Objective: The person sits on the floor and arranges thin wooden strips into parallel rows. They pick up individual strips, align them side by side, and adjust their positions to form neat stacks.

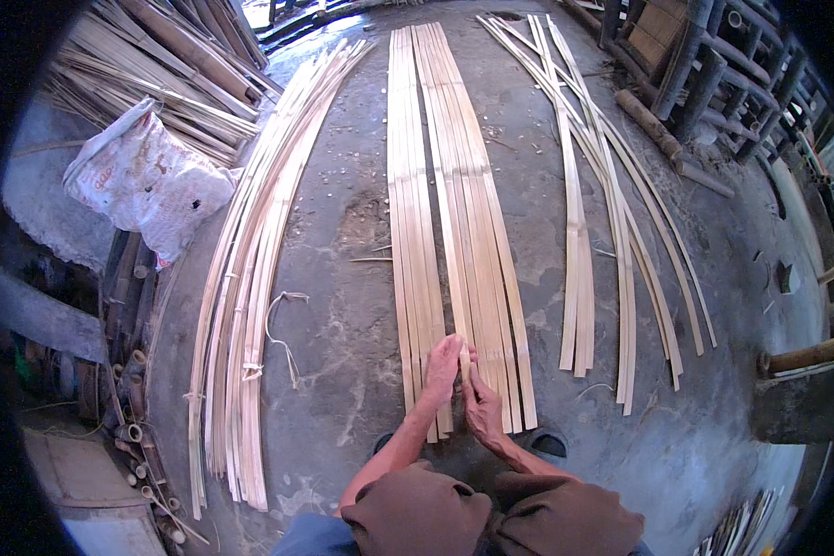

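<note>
In the head view, I see the left hand (442, 366) and right hand (483, 403) meeting at the near end of a pale split-bamboo strip (457, 301), the fingers of both pinching it, though some right fingertips are hidden. It lies along the inner side of the right row of bamboo strips (482, 232), mid-way between the left and right edges of the concrete floor (343, 343). I judge it light and springy, fairly smooth, liable to splinter; I'd hold its flat faces at the near end, sparing the fingers its edges.
</note>
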`<state>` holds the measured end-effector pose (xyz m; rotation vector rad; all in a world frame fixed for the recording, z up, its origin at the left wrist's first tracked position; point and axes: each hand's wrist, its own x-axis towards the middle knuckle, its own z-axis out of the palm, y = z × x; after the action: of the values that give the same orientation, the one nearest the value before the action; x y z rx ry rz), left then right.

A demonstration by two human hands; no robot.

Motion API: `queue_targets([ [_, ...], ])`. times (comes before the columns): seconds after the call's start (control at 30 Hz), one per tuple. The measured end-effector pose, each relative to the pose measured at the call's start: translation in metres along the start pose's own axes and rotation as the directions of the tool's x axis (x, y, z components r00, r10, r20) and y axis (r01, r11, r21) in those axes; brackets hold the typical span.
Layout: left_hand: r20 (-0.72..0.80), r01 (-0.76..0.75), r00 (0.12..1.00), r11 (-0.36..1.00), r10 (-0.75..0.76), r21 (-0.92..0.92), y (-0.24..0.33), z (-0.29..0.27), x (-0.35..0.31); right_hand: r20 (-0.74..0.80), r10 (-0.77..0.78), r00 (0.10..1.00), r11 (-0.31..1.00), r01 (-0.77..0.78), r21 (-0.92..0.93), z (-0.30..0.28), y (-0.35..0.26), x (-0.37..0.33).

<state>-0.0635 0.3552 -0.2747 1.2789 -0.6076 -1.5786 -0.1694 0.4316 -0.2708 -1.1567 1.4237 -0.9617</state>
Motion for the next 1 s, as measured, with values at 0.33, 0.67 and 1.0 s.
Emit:
queue_targets([
  [0.33,-0.128,0.056,0.991,0.993,-0.042,0.108,-0.02,-0.022,-0.004,0.133,-0.002,0.991,0.998,0.011,-0.069,0.01,0.02,-0.01],
  [0.67,-0.315,-0.327,0.834,0.866,0.453,0.378,0.026,0.002,-0.021,0.13,-0.087,0.988,0.994,0.094,-0.051,-0.005,0.014,-0.023],
  [1.0,-0.337,-0.116,0.842,0.751,0.421,0.65,0.036,-0.071,0.018,0.16,-0.035,0.987,0.997,0.046,-0.063,-0.009,0.035,-0.03],
])
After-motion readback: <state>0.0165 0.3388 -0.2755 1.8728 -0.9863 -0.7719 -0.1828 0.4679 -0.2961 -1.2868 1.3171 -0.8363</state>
